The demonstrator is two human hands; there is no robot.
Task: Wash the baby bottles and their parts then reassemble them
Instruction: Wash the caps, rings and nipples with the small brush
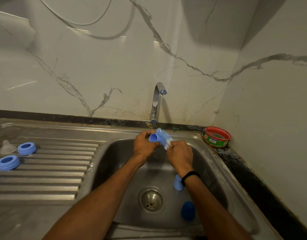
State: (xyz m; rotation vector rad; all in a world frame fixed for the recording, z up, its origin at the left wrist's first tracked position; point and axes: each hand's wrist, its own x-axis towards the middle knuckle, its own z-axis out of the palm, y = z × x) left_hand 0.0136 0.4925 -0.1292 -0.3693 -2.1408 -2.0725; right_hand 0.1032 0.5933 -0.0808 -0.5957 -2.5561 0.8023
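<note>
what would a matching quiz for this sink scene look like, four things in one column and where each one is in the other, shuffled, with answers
Things
1. blue cap
2. bottle brush
3. clear teat
4. red tub

Places
A. on the dark counter, in the corner by the wall
B. gripped in the left hand
C. on the ribbed drainboard
D. handle held by the right hand

Pairs: 1-B, 2-D, 3-C, 4-A
</note>
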